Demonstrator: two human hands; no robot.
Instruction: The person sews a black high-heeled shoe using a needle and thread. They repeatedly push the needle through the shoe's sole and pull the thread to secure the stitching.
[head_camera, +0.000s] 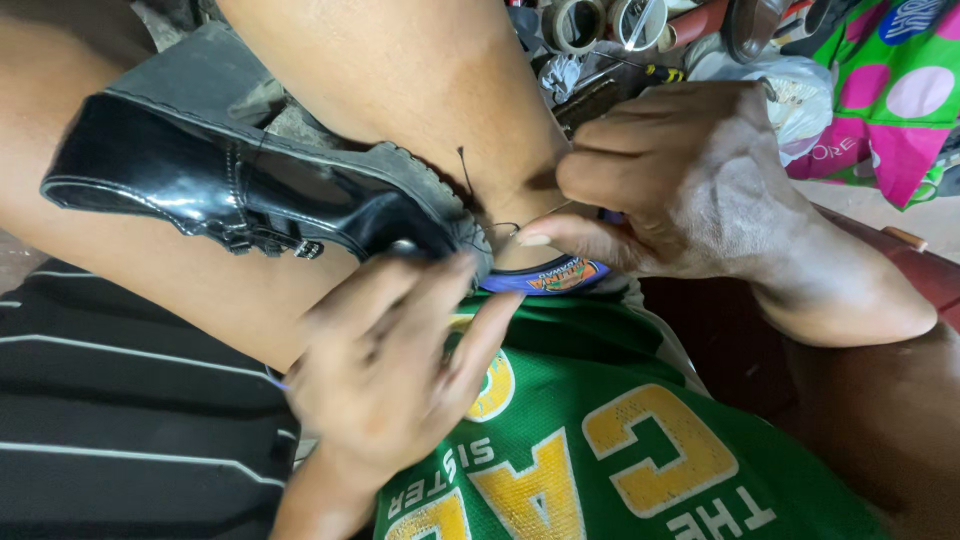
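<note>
A: Right, eyes on the black leather shoe (250, 185), glossy, lying on its side across the person's bare legs, toe end toward the left, grey sole (330, 140) facing up.

B: And the left hand (385, 370)?

A: Clamped on the shoe's near end, fingers (400, 290) curled over the upper, thumb pressed up beside the sole edge. Firm pinch there.

B: Right hand (690, 185)?

A: Closed tight just beside the same end, fingertips pinching a thin thread (468, 175) that loops up dark against the leg (a needle or awl may be in there, but I cannot tell). A blue edge (555, 275) peeks out under both hands.

B: Around them?

A: Green jersey (620, 440) with yellow lettering below, black striped cloth (110, 420) at left. Top right, rolls of tape (575, 22), a screwdriver (650, 70), a white plastic bag (800, 90), and a pink-and-green spotted bag (890, 90).
</note>
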